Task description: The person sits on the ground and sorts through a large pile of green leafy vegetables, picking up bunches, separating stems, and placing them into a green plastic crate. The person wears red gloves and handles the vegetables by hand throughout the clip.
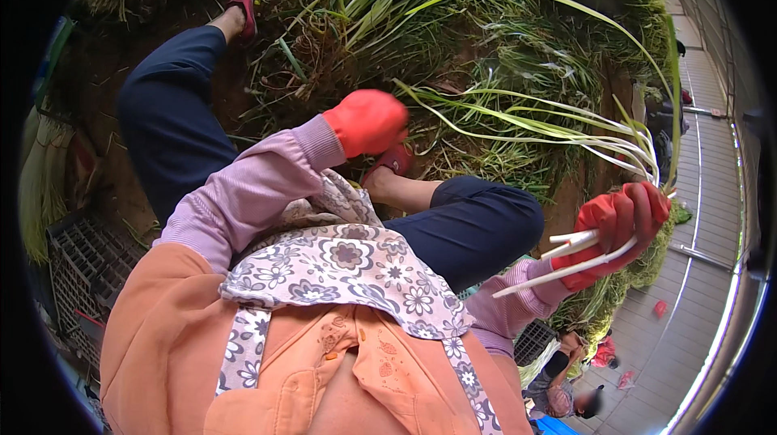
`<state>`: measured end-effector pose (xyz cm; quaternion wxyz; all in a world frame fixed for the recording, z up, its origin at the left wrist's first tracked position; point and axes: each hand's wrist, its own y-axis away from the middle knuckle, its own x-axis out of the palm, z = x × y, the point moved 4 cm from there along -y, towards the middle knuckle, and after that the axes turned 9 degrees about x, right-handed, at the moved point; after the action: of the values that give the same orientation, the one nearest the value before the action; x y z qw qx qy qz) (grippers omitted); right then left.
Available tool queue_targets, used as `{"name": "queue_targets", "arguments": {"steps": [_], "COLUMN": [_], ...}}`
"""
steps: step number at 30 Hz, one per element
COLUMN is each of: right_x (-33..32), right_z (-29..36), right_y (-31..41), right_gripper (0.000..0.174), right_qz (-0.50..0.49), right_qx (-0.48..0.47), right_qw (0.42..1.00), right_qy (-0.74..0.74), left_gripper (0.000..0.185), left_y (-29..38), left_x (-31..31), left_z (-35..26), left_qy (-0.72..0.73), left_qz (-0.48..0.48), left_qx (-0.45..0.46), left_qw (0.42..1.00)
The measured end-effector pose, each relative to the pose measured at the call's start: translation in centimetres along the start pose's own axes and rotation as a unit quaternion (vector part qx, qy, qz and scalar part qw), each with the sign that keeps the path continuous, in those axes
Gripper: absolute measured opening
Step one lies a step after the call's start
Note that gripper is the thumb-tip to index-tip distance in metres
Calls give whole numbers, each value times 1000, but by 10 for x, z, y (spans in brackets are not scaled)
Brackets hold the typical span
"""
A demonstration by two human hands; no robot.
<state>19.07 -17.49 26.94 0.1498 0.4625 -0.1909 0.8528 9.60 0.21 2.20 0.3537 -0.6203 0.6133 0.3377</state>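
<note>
My right hand [625, 231], in a red rubber glove, is raised at the right and closed around a small bunch of allium-like stalks [576, 122]. Their white stem ends stick out below the fist, and their long green leaves arch away to the upper left. Near the middle, my left hand [367, 122], also in a red glove, is curled and slightly blurred above my shoe; its fingertips are hidden, so whether it holds anything cannot be told. Beyond it, a heap of long green leafy stalks [376, 4] with brown roots lies on the ground.
More cut greens [522, 65] are spread before my legs. A black plastic crate [88, 265] and bundled pale stalks [45, 174] are at the left. At the lower right, a person [555, 383] sits near another dark crate [534, 341]. Metal-framed wall panels [704, 162] run along the right.
</note>
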Motion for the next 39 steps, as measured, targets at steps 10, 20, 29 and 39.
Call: {"name": "queue_targets", "arguments": {"steps": [10,20,29,39], "right_x": [45,-38,-117,-107], "right_z": [-3,9,-31,9], "right_y": [-11,-28,-33,-45], "right_gripper": [33,28,20,23], "right_qz": [63,-24,-33,-227], "right_qx": [59,59,44,-165], "right_qw": [995,996,981,944], "right_qy": [47,-59,-186,173], "left_gripper": [31,21,32,64], "left_y": [-123,-61,-36,35], "left_x": [13,88,140,161], "left_z": [-18,37,125,139], "left_qy": [218,518,695,224], "left_qz": [-266,-242,-192,123], "left_qx": [238,-59,-333,-169], "left_qw": [908,818,607,952]}}
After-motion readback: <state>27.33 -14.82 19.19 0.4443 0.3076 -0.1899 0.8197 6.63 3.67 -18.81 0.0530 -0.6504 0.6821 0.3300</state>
